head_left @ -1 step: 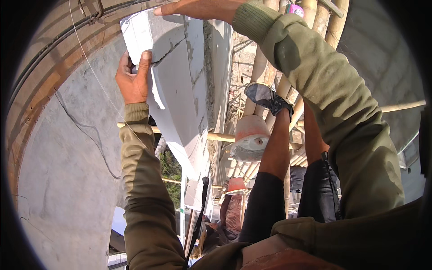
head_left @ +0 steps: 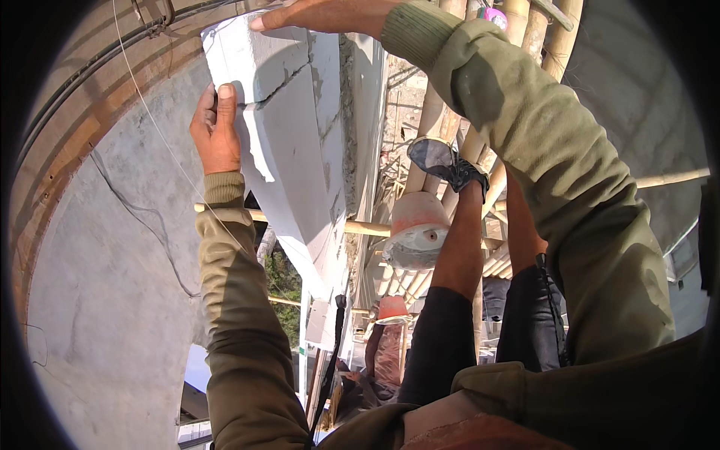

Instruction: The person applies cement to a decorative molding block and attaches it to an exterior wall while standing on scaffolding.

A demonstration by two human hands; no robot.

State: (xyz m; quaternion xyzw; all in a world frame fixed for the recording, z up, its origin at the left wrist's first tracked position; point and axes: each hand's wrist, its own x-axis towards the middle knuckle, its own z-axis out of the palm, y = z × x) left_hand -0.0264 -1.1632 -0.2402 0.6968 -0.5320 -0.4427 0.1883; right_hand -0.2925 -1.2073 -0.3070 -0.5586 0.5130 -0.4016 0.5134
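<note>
The white block (head_left: 281, 54) sits at the end of a white wall (head_left: 296, 161), between our two hands, with a dark, uneven crack (head_left: 286, 85) where the two meet, just right of our left hand (head_left: 215, 136). That hand is at the block's side, thumb raised and fingers loosely curled; we cannot tell how firmly it touches. Our right hand (head_left: 322, 15) reaches over the far end of the block, one finger laid out along it; the upper rim cuts the hand off, so we cannot tell how far it is spread or whether it grips. A thin string (head_left: 139, 86) passes left of our left hand. Right of our left hand and below our right, we have an orange bucket (head_left: 418, 216) and our shoe (head_left: 441, 159) over bamboo poles (head_left: 433, 109).
</note>
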